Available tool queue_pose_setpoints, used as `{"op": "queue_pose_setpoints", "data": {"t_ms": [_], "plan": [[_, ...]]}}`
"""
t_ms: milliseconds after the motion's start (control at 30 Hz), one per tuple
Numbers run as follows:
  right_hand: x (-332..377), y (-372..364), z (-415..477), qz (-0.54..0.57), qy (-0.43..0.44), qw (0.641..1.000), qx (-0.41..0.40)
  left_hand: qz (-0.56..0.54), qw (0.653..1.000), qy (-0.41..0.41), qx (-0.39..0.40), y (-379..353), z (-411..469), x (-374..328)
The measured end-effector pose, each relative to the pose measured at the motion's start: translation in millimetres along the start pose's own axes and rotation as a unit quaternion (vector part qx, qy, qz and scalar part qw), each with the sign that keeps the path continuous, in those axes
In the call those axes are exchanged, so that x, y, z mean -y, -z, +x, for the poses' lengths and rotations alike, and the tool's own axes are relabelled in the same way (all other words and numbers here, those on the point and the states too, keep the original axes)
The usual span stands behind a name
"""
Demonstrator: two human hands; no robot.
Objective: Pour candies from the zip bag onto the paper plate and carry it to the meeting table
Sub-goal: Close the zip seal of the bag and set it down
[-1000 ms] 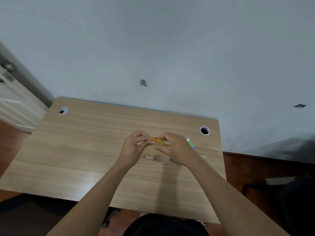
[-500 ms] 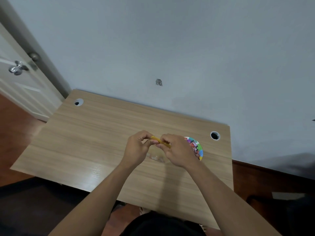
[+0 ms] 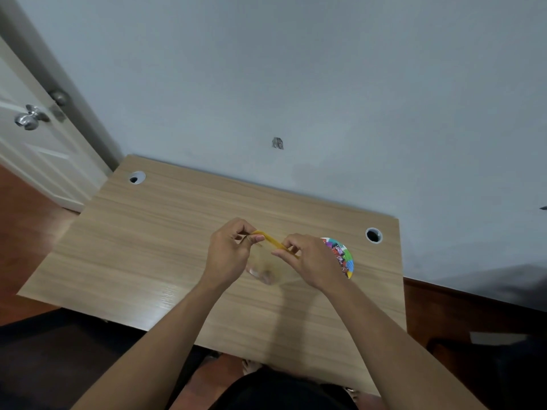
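The tabletop carried the work near its far right corner. The left hand and right hand held the clear zip bag between them, fingers of each pinched on its yellow zip strip. The paper plate lay just beside the right hand, partly hidden. Judged status: bag opening in progress; pouring and carrying remained. The candies sat blurred at the bag bottom.

You stand in a plain office-like room, at a light wood-laminate desk with two round cable grommet holes. It sits against a bare pale grey wall, beside a white panelled door with a silver knob and reddish-brown wooden floor.
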State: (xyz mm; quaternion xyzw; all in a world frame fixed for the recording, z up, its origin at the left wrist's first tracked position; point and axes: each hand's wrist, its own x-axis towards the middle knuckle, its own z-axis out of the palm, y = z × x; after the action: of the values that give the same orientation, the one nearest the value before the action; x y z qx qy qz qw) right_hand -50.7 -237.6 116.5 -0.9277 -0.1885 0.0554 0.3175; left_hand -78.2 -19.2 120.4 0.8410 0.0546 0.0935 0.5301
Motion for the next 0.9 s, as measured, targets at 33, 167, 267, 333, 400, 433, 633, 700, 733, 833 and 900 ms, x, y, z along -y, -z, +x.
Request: {"op": "queue_pose_setpoints", "data": {"t_ms": [33,167,267,333,400,433,633,700,733,833,900], "plan": [[-2.3,-0.7,-0.8,-0.003,-0.003,1.0,0.001,0.001,1.0,0.0,-0.007,2.8,1.6,0.0],[-13.1,-1.9,-5.1,-0.005,-0.027,1.0,-0.006,-0.011,0.999,0.013,-0.031,13.9,9.3,2.5],[-19.0,-4.2,-6.4,-0.006,-0.021,1.0,0.0,-0.02,0.998,0.033,-0.042,19.0,13.1,6.0],[-22.2,-5.8,-6.2,-0.015,-0.013,1.0,0.001,-0.028,0.997,0.047,-0.049,21.4,15.7,12.9],[-25.6,-7.5,-8.2,-0.027,-0.011,1.0,0.001,-0.039,0.995,0.075,-0.051,23.1,18.6,23.1],[-27.6,-9.0,-10.3,-0.037,-0.01,0.999,0.004,-0.045,0.993,0.093,-0.05,23.4,19.6,28.9],[-36.6,-21.0,-28.5,-0.063,-0.054,0.995,0.049,-0.033,0.988,0.149,-0.036,17.3,8.8,59.3],[-37.5,-24.1,-32.7,-0.084,-0.055,0.993,0.066,-0.036,0.985,0.163,-0.032,15.6,2.5,67.2],[-37.5,-25.1,-33.7,-0.1,-0.052,0.991,0.071,-0.038,0.985,0.168,-0.03,15.5,0.4,70.5],[-39.3,-31.0,-34.3,-0.153,-0.022,0.985,0.075,-0.028,0.982,0.185,-0.017,18.4,-2.8,80.3],[-44.6,-38.2,-33.3,-0.171,0.001,0.982,0.078,-0.021,0.981,0.195,-0.001,22.7,-3.0,91.4]]}}
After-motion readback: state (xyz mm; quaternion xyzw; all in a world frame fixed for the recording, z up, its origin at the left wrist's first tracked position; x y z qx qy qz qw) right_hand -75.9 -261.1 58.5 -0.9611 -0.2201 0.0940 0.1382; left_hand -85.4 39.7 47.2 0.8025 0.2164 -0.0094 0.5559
